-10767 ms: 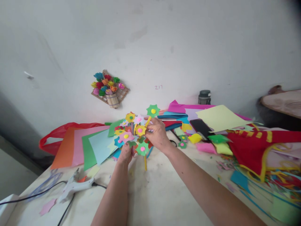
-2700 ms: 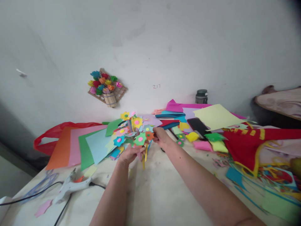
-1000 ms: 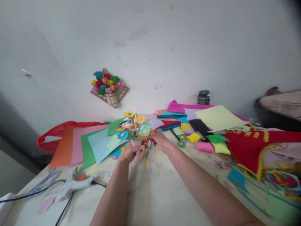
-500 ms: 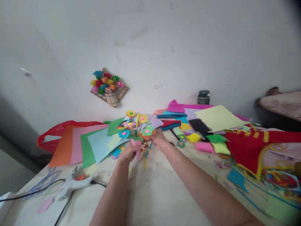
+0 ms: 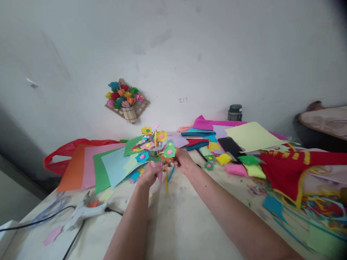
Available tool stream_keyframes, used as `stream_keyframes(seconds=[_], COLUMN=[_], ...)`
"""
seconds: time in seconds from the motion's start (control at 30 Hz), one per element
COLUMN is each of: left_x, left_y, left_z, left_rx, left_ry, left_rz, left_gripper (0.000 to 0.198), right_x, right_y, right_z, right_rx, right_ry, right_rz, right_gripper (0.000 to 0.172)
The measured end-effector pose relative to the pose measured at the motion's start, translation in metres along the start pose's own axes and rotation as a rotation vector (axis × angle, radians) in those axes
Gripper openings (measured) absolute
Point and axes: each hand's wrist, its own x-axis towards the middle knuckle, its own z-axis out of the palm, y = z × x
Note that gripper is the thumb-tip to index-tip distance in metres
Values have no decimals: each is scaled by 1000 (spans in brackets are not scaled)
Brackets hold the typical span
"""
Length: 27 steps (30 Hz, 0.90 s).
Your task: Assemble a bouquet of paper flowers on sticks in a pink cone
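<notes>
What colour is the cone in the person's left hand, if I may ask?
The cone is pink; it shows best in the head view.

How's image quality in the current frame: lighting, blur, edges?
Head view: soft light, the wall darkening toward the left edge; head view: top right corner darkened; head view: paper flowers slightly soft, coloured strips near the right edge more smeared.

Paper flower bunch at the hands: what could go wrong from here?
The flowers overlap closely, so the right hand at their edge might bend a petal. The pink cone is gripped in the left hand; squeezing hard could crease it. The glue gun's black cord reaches toward the left forearm in view, so it might snag.
</notes>
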Motion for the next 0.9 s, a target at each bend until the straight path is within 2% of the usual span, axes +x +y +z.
stream_keyframes(seconds=[0.17,0.27,0.37,0.47,0.63,0.73,0.9], left_x=[1,1,2,1,0,1,-1], left_y=[-1,-1,-1,1,0,-3,3], left_z=[-2,-5,-7,-4,-3,-7,-6], left_rx=[0,7,3,-67,-133,-118,-138], left_ry=[-5,1,-4,-38,-106,-89,-60], left_rz=[12,-15,-35,-41,-2,19,16], left_gripper=[29,28,30,38,47,51,52], right_x=[1,2,3,4,8,8,3], right_y=[0,-3,-12,-22,-36,-47,-62], right_z=[-2,-4,-8,-15,-27,-33,-40], right_rx=[29,14,-18,-20,11,43,101], right_ry=[-18,47,151,188,275,320,318], right_rz=[-8,-73,-196,-285,-341,-385,-437], right_gripper=[13,13,18,20,19,19,19])
